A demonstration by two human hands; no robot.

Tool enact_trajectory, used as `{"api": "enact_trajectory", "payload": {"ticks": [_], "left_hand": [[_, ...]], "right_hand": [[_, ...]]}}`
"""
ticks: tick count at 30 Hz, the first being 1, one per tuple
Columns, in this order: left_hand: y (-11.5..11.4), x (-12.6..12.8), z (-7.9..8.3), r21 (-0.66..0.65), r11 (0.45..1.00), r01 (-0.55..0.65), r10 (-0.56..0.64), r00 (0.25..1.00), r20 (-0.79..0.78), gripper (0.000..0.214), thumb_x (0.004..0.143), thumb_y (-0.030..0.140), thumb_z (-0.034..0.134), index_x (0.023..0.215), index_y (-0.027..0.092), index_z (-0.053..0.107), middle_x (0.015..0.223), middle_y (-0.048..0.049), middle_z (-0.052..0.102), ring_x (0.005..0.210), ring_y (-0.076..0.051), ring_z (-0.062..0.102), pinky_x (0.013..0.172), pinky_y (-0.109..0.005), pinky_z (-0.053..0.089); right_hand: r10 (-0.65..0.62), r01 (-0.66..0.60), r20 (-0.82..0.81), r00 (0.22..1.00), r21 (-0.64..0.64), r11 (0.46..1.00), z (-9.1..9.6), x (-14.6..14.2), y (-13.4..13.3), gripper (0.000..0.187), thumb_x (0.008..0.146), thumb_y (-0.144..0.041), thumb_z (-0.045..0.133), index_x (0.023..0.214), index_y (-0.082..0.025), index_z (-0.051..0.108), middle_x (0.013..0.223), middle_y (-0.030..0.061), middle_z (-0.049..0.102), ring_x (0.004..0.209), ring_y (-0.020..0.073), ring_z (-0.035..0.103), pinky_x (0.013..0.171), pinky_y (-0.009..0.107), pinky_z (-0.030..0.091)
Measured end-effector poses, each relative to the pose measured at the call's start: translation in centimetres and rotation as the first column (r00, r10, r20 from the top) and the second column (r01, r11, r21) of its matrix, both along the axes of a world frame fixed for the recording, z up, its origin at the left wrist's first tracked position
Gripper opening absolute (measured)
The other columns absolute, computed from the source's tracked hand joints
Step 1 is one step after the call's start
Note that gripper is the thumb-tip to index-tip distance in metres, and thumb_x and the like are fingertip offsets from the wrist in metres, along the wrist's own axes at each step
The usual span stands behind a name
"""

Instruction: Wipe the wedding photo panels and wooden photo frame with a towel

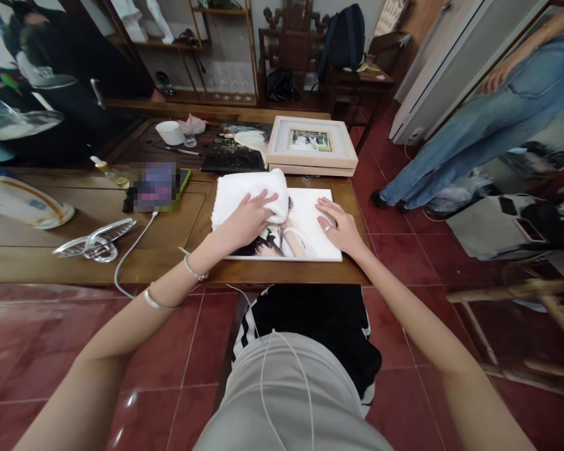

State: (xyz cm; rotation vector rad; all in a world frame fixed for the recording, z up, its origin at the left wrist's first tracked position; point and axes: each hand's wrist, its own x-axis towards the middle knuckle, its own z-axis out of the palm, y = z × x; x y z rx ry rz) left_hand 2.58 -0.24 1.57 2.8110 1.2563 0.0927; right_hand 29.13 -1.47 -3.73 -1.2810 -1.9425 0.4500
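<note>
A large photo print (310, 232) lies flat on the wooden table (178, 250) near its front edge. A white folded towel (244, 191) rests on the print's left half. My left hand (249, 216) lies on the towel with its fingers spread and pressing down on it. My right hand (336, 228) lies flat on the print's right side, fingers stretched out, a ring on one finger. Neither hand holds anything.
A framed photo (310, 144) stands on a light box behind the print, next to a dark photo album (232, 150). A phone (157, 185), a small bottle (108, 172), a white cup (170, 131) and a plate (26, 203) lie to the left. Another person (489, 119) stands at the right.
</note>
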Motion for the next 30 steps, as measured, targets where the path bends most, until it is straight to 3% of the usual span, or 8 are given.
{"api": "enact_trajectory", "payload": {"ticks": [4,7,9,12,16,19,25,30], "left_hand": [[-4.9,0.7,1.2,-0.057,0.998,0.034,-0.037,0.997,-0.063,0.036,0.086,0.0,0.039,0.102,0.008,0.07,0.152,-0.0203,0.039,0.143,-0.04,0.031,0.109,-0.059,0.037],[-8.5,0.6,1.7,-0.078,0.992,0.094,-0.101,0.991,-0.088,0.035,0.082,-0.004,0.042,0.098,0.01,0.07,0.152,-0.0198,0.039,0.142,-0.04,0.032,0.109,-0.056,0.04],[-10.0,0.2,1.5,-0.076,0.988,0.137,-0.143,0.986,-0.084,0.032,0.08,-0.003,0.046,0.094,0.013,0.07,0.153,-0.0166,0.04,0.142,-0.039,0.033,0.108,-0.054,0.041],[-10.3,-0.4,1.1,-0.064,0.983,0.171,-0.173,0.984,-0.039,0.03,0.081,0.0,0.048,0.094,0.017,0.069,0.153,-0.0107,0.041,0.143,-0.035,0.033,0.11,-0.05,0.041],[-8.2,-0.8,1.0,-0.098,0.986,0.135,-0.133,0.991,0.026,0.035,0.09,0.005,0.04,0.104,0.018,0.069,0.153,-0.0075,0.042,0.143,-0.028,0.035,0.111,-0.045,0.04],[-5.1,-0.7,0.7,-0.095,0.992,0.077,-0.074,0.997,0.031,0.033,0.094,0.011,0.038,0.105,0.015,0.068,0.155,-0.0109,0.039,0.144,-0.031,0.032,0.112,-0.051,0.036],[2.3,-0.3,-1.1,0.069,0.998,-0.013,0.01,0.999,0.042,0.034,0.098,0.028,0.042,0.118,0.013,0.065,0.156,-0.0169,0.035,0.145,-0.031,0.029,0.114,-0.051,0.031],[4.1,-0.2,-1.9,0.184,0.98,-0.078,0.079,0.997,0.007,0.034,0.097,0.026,0.043,0.119,0.014,0.067,0.155,-0.0131,0.038,0.145,-0.036,0.029,0.114,-0.058,0.027]], "right_hand": [[-0.008,0.008,0.003,1.0,0.001,1.0,0.0,0.0,0.0,0.034,0.087,-0.027,0.055,0.119,-0.024,0.068,0.136,0.0053,0.062,0.135,0.0235,0.05,0.116,0.049,0.037],[-0.009,0.009,0.005,1.0,0.005,1.0,0.0,-0.1,0.0,0.034,0.087,-0.027,0.055,0.118,-0.023,0.069,0.135,0.0073,0.062,0.134,0.0239,0.05,0.115,0.049,0.038],[-0.005,0.005,-0.001,1.0,0.007,1.0,0.0,-0.1,0.0,0.033,0.087,-0.027,0.055,0.118,-0.024,0.069,0.135,0.0067,0.063,0.134,0.0239,0.051,0.115,0.049,0.038],[-0.008,0.008,-0.008,1.0,0.013,1.0,-0.1,-0.1,0.1,0.033,0.087,-0.027,0.056,0.118,-0.025,0.068,0.135,0.0056,0.063,0.134,0.0235,0.051,0.116,0.049,0.037],[-0.013,0.013,0.003,1.0,0.019,1.0,-0.2,-0.1,0.1,0.034,0.088,-0.028,0.056,0.119,-0.024,0.068,0.135,0.0068,0.063,0.134,0.0229,0.051,0.116,0.048,0.037],[-0.013,0.013,0.002,1.0,0.02,1.0,-0.2,0.0,0.1,0.034,0.088,-0.028,0.055,0.119,-0.023,0.068,0.135,0.0075,0.063,0.134,0.0233,0.051,0.116,0.048,0.037],[-0.001,0.001,-0.011,1.0,0.026,1.0,-0.4,0.1,0.2,0.034,0.088,-0.028,0.055,0.118,-0.022,0.069,0.135,0.008,0.062,0.134,0.0239,0.051,0.116,0.047,0.037],[0.004,-0.004,-0.01,1.0,0.021,1.0,-0.6,0.2,0.3,0.034,0.088,-0.028,0.055,0.119,-0.021,0.069,0.135,0.0087,0.062,0.134,0.0244,0.05,0.117,0.047,0.038]]}}
